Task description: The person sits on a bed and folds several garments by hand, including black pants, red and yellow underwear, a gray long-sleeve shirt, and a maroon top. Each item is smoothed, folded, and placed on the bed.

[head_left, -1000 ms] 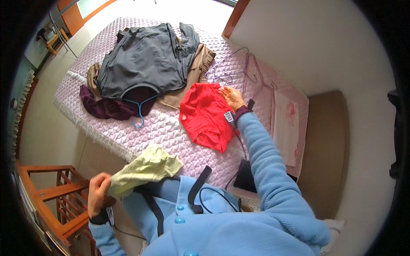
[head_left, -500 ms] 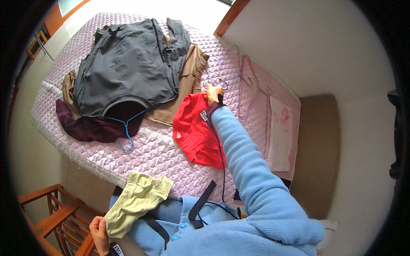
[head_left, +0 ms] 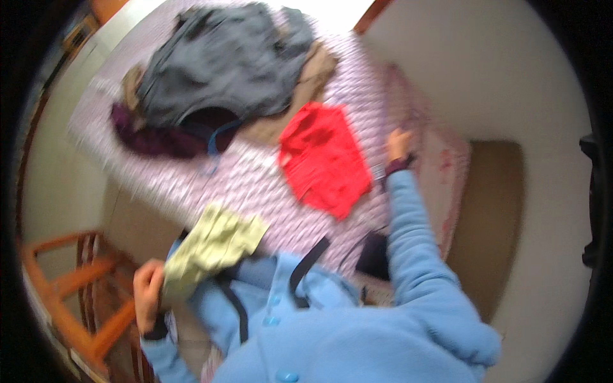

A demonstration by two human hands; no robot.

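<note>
My left hand (head_left: 148, 287) is closed on the edge of a pair of pale yellow-green underpants (head_left: 220, 242), which hang out over my lap beside the bed. Away to the right, my right hand (head_left: 400, 145) is over the bed next to the thin pinkish hangers (head_left: 397, 96). Its fingers are smeared by motion, so whether they grip a hanger does not show. Between my hands, a red pair of underpants (head_left: 325, 159) lies spread on the quilted pink bedcover (head_left: 242, 185), with nothing touching it.
A dark grey shirt (head_left: 223, 64) lies on brown clothing (head_left: 315, 71) and a dark purple garment (head_left: 156, 140), with a blue hanger (head_left: 217, 137) at its collar. A dark object (head_left: 373, 255) is beside my right arm. A wooden chair (head_left: 96, 281) stands at the left; a wall (head_left: 498, 76) rises right.
My right hand has left the red underpants and moved right, to the hangers. The view has shifted. My left hand still holds the yellow-green underpants.
</note>
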